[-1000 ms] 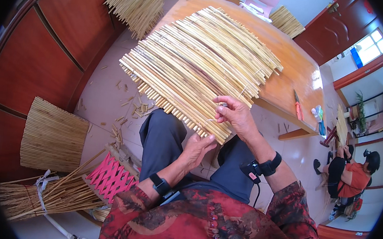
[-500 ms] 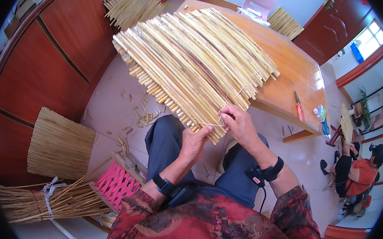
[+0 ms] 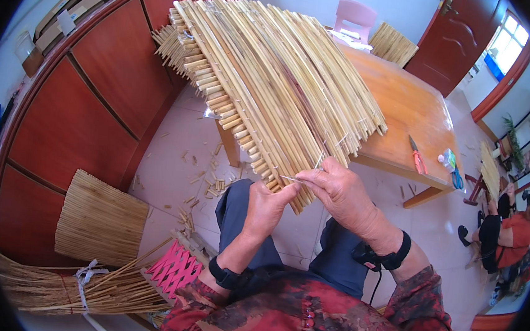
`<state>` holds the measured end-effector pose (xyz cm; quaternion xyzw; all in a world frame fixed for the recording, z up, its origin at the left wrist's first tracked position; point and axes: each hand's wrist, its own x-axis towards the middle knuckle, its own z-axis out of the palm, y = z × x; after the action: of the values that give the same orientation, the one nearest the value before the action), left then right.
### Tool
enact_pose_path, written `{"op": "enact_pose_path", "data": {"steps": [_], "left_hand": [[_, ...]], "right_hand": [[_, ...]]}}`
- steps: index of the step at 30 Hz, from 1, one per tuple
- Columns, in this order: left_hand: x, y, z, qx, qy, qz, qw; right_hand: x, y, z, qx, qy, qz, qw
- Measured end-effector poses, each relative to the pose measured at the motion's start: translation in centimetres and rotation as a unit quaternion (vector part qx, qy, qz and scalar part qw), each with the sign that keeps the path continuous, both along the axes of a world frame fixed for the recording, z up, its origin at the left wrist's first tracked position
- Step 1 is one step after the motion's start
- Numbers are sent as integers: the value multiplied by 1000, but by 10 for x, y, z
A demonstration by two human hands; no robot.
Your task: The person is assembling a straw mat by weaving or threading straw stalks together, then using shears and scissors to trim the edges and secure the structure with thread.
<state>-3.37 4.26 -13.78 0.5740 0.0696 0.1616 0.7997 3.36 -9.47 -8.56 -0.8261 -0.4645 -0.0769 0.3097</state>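
A thick mat of straw-coloured reed stalks (image 3: 277,85), tied with pale thread, slants from the table toward my lap. At its near corner my left hand (image 3: 266,208) is closed on the edge, thumb on top and fingers hidden beneath. Close by on the right, my right hand (image 3: 341,191) pinches a thin white strand (image 3: 289,178), apparently thread, against the last stalks. Short loose thread ends stick up just beyond these fingers. The cut stalk ends (image 3: 223,103) form a stepped left side.
Red-handled pliers (image 3: 417,157) and blue-handled scissors (image 3: 456,178) lie on the wooden table (image 3: 400,108). Stalk offcuts (image 3: 213,186) litter the floor. Lower left are another mat (image 3: 100,218), a tied reed bundle (image 3: 38,284) and a pink-strapped seat (image 3: 173,269). Another person (image 3: 515,235) sits far right.
My right hand has turned and now lies closer to my left hand; the strand between them shows shorter. The mat appears higher and larger as the view has shifted.
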Motion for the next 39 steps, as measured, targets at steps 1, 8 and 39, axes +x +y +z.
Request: {"op": "enact_pose_path", "data": {"steps": [1,8,39], "left_hand": [[-1,1,0,-4,8,-8,1000],[-4,7,-13,-50,64,-21,996],[1,20,-51,-87,106,-36,990]], "right_hand": [[1,1,1,2,0,1,1000],[8,8,3,-32,-5,48,998],[15,26,-11,-132,50,73,987]]}}
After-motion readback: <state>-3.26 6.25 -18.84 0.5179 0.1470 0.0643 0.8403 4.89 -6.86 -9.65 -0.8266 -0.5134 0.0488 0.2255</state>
